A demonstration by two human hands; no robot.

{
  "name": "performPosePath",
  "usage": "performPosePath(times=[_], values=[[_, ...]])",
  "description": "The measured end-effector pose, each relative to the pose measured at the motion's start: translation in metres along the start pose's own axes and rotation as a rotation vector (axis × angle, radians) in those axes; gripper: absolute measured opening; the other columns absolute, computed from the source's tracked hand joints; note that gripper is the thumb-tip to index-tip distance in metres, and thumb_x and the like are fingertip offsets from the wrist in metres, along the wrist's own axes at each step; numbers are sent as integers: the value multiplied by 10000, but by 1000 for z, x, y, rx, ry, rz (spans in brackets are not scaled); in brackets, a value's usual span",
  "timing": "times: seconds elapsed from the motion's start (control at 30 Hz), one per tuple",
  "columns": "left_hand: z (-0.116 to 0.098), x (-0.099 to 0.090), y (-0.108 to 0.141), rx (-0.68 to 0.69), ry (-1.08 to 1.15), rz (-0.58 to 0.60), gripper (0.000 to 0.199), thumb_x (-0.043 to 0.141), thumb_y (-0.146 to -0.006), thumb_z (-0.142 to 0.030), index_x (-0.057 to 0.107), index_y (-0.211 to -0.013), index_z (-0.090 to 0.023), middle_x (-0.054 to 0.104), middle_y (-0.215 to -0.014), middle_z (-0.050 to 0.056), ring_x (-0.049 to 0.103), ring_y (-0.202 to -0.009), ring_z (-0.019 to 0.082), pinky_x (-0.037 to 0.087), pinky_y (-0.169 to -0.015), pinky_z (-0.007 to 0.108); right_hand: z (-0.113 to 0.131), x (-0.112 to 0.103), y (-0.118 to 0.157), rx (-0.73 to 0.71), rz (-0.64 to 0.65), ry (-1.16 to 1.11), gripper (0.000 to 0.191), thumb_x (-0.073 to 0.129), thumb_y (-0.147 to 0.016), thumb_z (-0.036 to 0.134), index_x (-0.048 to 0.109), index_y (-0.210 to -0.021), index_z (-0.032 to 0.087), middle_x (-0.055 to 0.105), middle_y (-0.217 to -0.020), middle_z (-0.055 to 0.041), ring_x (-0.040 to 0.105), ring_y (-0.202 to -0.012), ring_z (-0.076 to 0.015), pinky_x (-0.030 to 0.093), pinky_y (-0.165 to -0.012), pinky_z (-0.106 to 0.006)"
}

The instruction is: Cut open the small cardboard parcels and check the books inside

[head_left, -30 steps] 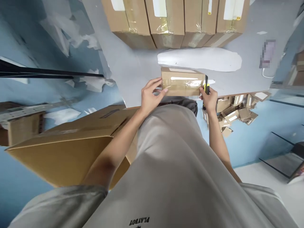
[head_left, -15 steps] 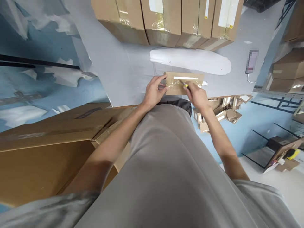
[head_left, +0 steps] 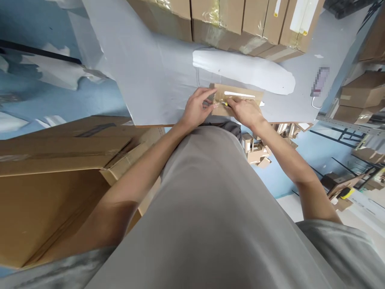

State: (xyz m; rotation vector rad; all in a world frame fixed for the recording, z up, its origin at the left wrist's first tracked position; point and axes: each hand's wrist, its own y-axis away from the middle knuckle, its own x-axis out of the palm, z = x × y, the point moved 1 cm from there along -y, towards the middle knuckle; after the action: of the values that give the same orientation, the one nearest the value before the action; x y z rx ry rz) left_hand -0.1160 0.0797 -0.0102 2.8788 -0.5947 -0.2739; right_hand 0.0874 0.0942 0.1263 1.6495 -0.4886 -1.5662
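Observation:
A small flat cardboard box (head_left: 221, 109) with clear tape and a white label strip lies near the front edge of the table. My left hand (head_left: 197, 107) grips its left end, index finger at the far corner and thumb at the near side. Fingers closed, my right hand (head_left: 246, 112) holds a utility knife (head_left: 226, 104) with a yellow part showing. The knife's tip points left over the taped top, close to my left fingertips. Most of the knife's handle is hidden in my right hand.
A row of larger taped cardboard boxes (head_left: 216, 30) stands beyond a white paper strip (head_left: 243, 70) on the grey tabletop (head_left: 162, 84). A big open carton (head_left: 60, 156) is at my left. Several small boxes (head_left: 255, 154) lie below the table on the right.
My right hand has moved left along the box with the knife, whose tip is now nearer my left hand. The box has tilted slightly in view. My left hand keeps its hold.

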Motion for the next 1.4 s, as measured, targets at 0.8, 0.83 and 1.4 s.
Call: performPosePath(times=[0.8, 0.83, 1.4], values=[[-5, 9, 3, 56, -83, -46, 515, 722, -1037, -455, 752, -1530, -309, 765, -1401, 71, 765, -1039, 249, 675, -947, 390, -28, 14, 0, 124, -117, -91, 463, 437, -1193, 409, 776, -1352, 136, 831, -1126, -255, 768, -1210, -421, 532, -1039, -537], [-5, 10, 3, 56, -72, -54, 506, 723, -1038, -455, 755, -1524, -315, 770, -1385, 67, 764, -1035, 245, 677, -940, 383, -38, 18, 4, 149, -127, -101, 466, 441, -1192, 419, 789, -1320, 137, 831, -1124, -261, 768, -1203, -422, 528, -1038, -540], [8, 27, 1, 24, -83, -145, 557, 719, -1044, -639, 740, -1527, -362, 768, -1413, 79, 786, -955, 205, 693, -856, 331, -80, 17, 50, 229, 22, 92, 460, 384, -1158, 191, 718, -1469, 130, 813, -1255, -286, 777, -1203, -385, 541, -982, -477]])
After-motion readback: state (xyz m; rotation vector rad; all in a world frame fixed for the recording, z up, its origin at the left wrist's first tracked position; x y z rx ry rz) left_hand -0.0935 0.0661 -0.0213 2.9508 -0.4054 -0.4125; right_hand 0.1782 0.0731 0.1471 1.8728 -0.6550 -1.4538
